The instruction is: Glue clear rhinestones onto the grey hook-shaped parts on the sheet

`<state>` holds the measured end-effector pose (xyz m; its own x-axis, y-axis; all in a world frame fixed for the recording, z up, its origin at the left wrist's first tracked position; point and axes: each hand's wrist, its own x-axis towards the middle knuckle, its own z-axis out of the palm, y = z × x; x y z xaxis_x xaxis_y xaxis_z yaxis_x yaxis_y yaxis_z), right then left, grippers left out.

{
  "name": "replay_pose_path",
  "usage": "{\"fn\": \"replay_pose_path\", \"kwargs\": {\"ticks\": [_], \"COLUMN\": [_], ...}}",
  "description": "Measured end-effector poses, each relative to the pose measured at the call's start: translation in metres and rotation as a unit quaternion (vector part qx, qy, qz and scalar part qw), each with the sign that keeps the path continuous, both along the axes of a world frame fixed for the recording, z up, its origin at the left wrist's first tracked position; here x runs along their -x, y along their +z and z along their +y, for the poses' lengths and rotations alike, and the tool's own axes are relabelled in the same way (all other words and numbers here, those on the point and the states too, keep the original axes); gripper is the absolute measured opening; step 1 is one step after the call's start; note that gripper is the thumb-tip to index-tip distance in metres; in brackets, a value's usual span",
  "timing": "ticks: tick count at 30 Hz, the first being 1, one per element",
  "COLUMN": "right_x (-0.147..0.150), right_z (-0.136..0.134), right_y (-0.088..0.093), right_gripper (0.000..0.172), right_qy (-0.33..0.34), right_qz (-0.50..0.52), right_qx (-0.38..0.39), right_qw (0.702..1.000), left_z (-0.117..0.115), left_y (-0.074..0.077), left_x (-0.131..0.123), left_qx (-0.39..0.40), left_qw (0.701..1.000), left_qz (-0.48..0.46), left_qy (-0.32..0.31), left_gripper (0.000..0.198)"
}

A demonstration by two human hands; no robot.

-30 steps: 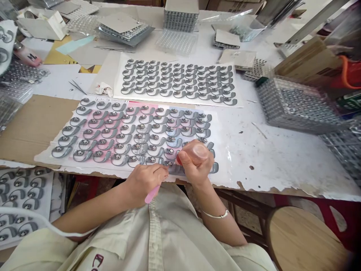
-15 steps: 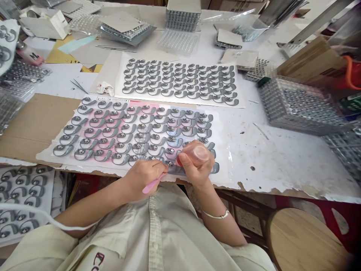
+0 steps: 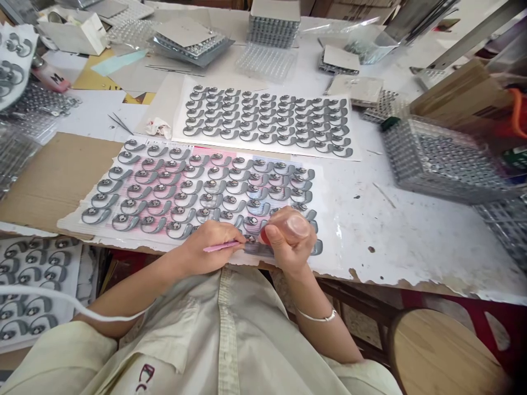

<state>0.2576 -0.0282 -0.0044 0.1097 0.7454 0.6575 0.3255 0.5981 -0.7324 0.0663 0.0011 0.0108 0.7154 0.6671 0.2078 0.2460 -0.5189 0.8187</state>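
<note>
My left hand (image 3: 212, 247) is closed around slim pink tweezers (image 3: 222, 246), at the front edge of the lower sheet. Its fingertips are beside a grey curved piece, and the tweezers' tip is hidden. In my right hand (image 3: 290, 247) is a small translucent pinkish squeeze bottle (image 3: 291, 225), tilted with its base up and its red end pointing left toward my left fingertips. Under both hands lies a sheet (image 3: 325, 192) bearing rows of grey curved pieces (image 3: 177, 225), each with a round metallic part at one end.
Behind is a second sheet (image 3: 267, 152) with similar grey pieces. Dark tweezers (image 3: 121, 124) and a crumpled tissue (image 3: 158, 128) lie to its left. Stacked clear trays (image 3: 448, 159) stand at right, near a cardboard box (image 3: 461, 93). A wooden stool (image 3: 440, 351) is below the table edge.
My left hand has turned, so the pink tweezers lie more level and higher against the fingers. The right hand with the bottle stays almost in place; the view has shifted slightly.
</note>
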Motion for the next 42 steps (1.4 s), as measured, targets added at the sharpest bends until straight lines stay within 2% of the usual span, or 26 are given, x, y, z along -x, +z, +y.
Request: {"fn": "replay_pose_path", "kwargs": {"ticks": [8,17,37,42], "right_x": [0.002,0.003,0.003,0.004], "right_z": [0.000,0.000,-0.001,0.000], "right_y": [0.002,-0.001,-0.005,-0.004], "right_gripper": [0.015,0.013,0.009,0.015], "right_qy": [0.010,0.000,0.002,-0.001], "right_qz": [0.003,-0.002,-0.001,-0.005], "right_qx": [0.010,0.015,0.029,0.024], "right_qw": [1.000,1.000,1.000,1.000], "left_z": [0.006,0.009,0.011,0.011], "left_y": [-0.002,-0.001,-0.001,-0.002], "left_x": [0.001,0.000,0.000,0.001], "left_qx": [0.064,0.099,0.107,0.089], "left_qw": [0.998,0.995,0.994,0.996], "left_qz": [-0.010,-0.011,-0.021,-0.016], "left_qy": [0.002,0.010,0.014,0.014], "left_gripper": [0.008,0.009,0.009,0.009]}}
